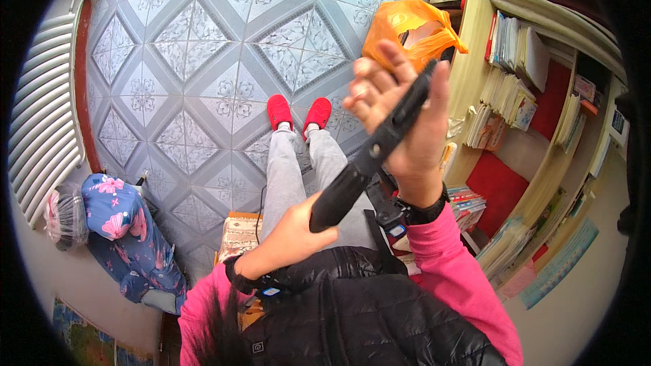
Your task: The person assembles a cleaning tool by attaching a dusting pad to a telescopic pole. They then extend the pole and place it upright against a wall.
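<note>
Left hand: we grip the folded black umbrella at its lower end.
Right hand: fingers loosely cup its upper end.
Tip: we'd keep both ends steady.

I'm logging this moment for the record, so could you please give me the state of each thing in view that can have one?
Black folded umbrella: closed, held slanted in both hands.
Left hand: gripping the umbrella's lower end.
Right hand: fingers spread, around the upper part.
Orange plastic bag: crumpled, mouth open, by the shelf.
Bookshelf: open-fronted, filled with books.
</note>
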Demonstrator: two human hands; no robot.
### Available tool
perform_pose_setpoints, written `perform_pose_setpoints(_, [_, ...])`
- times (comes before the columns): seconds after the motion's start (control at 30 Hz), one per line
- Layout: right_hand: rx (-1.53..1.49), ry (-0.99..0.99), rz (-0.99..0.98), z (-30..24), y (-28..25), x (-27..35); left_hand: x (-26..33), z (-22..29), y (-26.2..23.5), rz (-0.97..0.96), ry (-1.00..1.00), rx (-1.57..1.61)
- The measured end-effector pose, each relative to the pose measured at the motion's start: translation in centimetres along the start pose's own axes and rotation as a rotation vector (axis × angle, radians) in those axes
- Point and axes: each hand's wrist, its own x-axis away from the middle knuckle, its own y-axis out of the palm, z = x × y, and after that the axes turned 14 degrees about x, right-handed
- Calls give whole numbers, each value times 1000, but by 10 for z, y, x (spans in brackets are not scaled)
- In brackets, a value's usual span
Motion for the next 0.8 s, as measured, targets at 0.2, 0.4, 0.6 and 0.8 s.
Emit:
perform_pose_setpoints(0.2, [24,35,-125,-31,-7,13,5,-4,4,-9,76,-144])
perform_pose_setpoints(0.4, [214,-49,319,-22,-5,19,3,-10,15,170,155,-342])
perform_pose_setpoints(0.6, [186,-97,441,-19,-1,26,3,-19,24,363,294,-589])
perform_pose_setpoints(0.8, [262,-111,558,-13,-2,29,3,-30,23,473,395,-833])
